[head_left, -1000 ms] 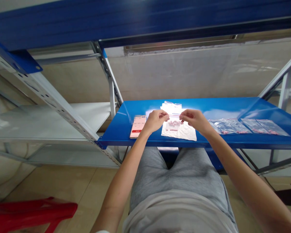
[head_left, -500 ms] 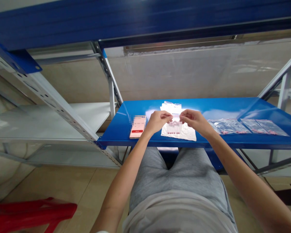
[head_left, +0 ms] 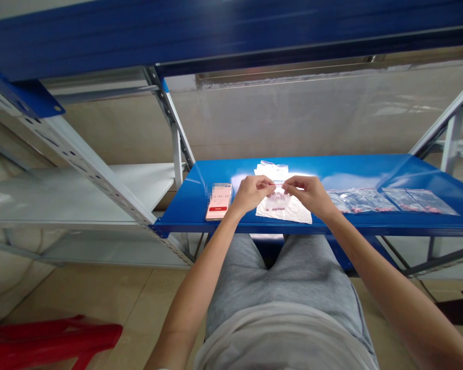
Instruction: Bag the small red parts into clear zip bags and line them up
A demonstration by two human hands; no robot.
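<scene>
My left hand [head_left: 252, 195] and my right hand [head_left: 309, 194] meet above the blue steel shelf [head_left: 355, 172], fingertips pinching the top edge of a small clear plastic bag [head_left: 278, 198]. Pink small items show inside that bag, low down, though the plastic is too thin and bright to make them out exactly. Under it lies a white sheet [head_left: 289, 215], with another clear bag [head_left: 272, 169] poking out behind. A phone [head_left: 218, 201] showing a timer lies just left of my left hand.
To the right on the shelf lie flat clear bags [head_left: 391, 200] holding pink items. White metal uprights frame the blue shelf, and a beige wall stands behind. Grey-trousered legs lie below the shelf edge, and a red stool [head_left: 50, 336] stands on the tiled floor.
My hands have drawn slightly closer together, with the right hand shifting left. The bag's top edge stays pinched between them.
</scene>
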